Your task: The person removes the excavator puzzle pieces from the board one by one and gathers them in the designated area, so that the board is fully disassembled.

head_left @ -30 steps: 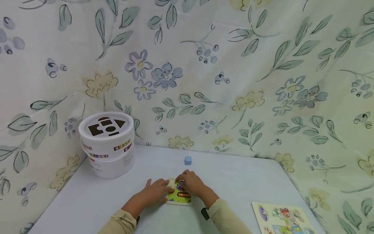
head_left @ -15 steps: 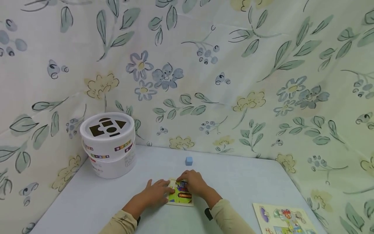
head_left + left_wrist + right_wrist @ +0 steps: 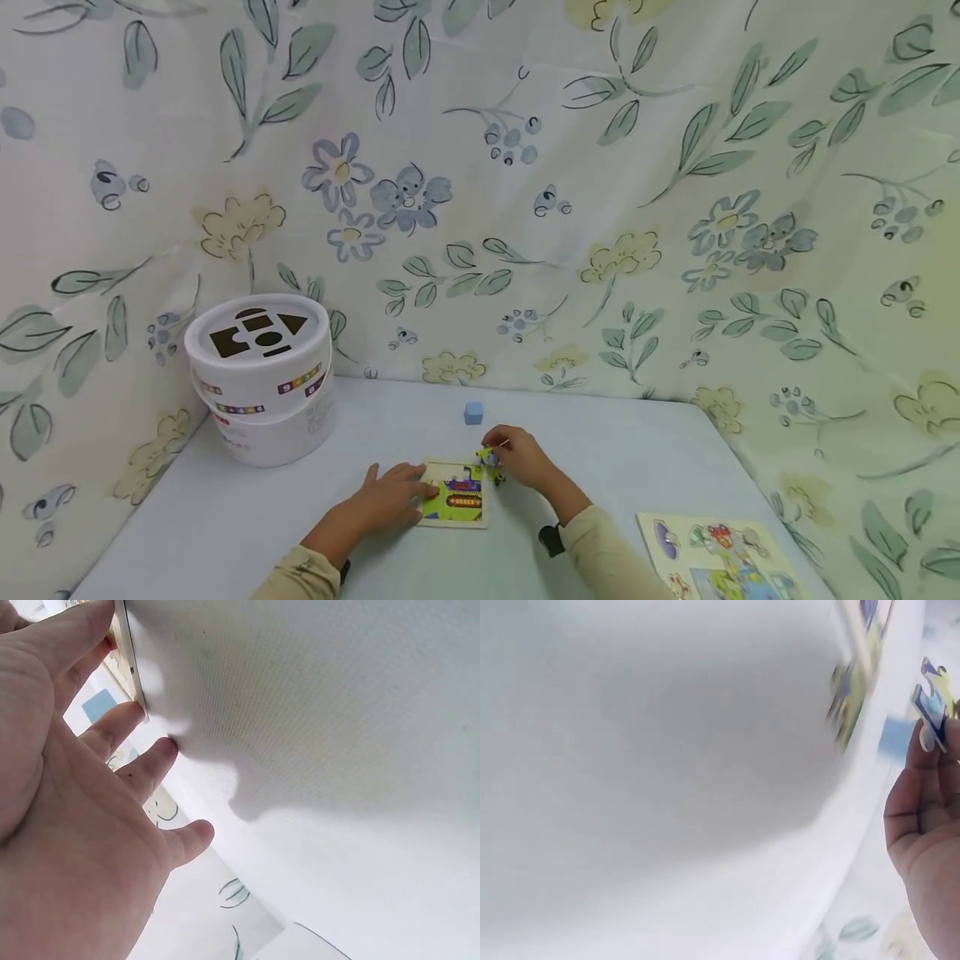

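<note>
A small wooden jigsaw board [image 3: 454, 524] lies on the table, showing a tracked vehicle in purple and orange on green. My left hand [image 3: 390, 497] rests at its left side, fingers spread, some over the edge; in the left wrist view the fingertips touch the board's edge [image 3: 132, 671]. Just past the board's upper right corner, my right hand [image 3: 522, 458] pinches a yellow-green and purple puzzle piece [image 3: 931, 709] between thumb and fingers, held up off the table. A second puzzle piece [image 3: 847, 701] lies beside the board's right edge, below that hand.
A blue cube [image 3: 473, 413] sits behind the board. At the back left stands a white lidded bucket [image 3: 262, 400] with shape cut-outs. Another picture puzzle board [image 3: 652, 521] lies at the front right. Floral cloth [image 3: 570, 250] hangs behind the table.
My right hand has moved from over the board to the right, past its corner, now lifting a puzzle piece. More of the board's picture shows. The left hand stays at the board's left side.
</note>
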### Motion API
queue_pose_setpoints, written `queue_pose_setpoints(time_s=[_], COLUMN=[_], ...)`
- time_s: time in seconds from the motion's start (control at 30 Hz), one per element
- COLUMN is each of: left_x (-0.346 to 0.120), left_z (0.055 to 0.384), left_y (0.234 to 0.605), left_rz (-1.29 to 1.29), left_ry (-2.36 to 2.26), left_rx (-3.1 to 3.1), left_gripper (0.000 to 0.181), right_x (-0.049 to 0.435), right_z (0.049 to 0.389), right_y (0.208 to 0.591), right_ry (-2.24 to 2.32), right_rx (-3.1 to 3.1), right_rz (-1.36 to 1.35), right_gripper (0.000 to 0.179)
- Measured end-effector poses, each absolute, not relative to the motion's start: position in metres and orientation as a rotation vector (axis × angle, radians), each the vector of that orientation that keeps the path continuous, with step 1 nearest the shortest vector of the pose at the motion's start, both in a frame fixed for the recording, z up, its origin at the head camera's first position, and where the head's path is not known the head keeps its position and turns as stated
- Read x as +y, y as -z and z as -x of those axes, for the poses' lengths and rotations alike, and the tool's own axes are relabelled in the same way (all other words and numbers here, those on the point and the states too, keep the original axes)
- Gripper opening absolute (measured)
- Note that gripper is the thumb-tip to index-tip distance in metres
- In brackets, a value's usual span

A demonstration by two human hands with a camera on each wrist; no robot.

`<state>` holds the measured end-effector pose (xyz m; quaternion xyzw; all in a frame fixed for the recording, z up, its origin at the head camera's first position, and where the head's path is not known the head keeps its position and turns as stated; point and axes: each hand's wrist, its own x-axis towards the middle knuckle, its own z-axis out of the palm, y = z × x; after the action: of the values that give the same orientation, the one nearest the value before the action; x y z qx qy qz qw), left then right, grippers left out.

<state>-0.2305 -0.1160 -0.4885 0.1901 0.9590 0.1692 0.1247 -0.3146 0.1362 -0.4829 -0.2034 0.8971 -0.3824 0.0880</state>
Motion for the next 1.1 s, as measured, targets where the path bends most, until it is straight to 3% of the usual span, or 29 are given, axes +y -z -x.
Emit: queue_pose_setpoints(time_s=[0.2, 0.67, 0.93, 1.1], left_x=[-0.120, -0.119, -0.120, -0.120], left_z=[0.229, 0.228, 0.230, 0.227], left_y=[0.486, 0.482, 0.486, 0.484], left_rz=[-0.540, -0.549, -0.568, -0.547], left_ry=[-0.507, -0.559, -0.551, -0.561], left_rx=[2.810, 2.773, 2.789, 2.785], left_gripper=[0.039, 0.039, 0.039, 0.038], right_x=[0.172, 0.181, 0.153, 0.121], right_z=[0.319, 0.319, 0.307, 0.299], right_y=[0.489, 0.499, 0.491, 0.493], right_ry=[1.084, 1.003, 1.015, 0.689], right_rx=[2.708, 2.661, 2.686, 2.747], right_rz=[0.473, 0.426, 0.525, 0.736], right_gripper=[0.019, 0.019, 0.019, 0.022])
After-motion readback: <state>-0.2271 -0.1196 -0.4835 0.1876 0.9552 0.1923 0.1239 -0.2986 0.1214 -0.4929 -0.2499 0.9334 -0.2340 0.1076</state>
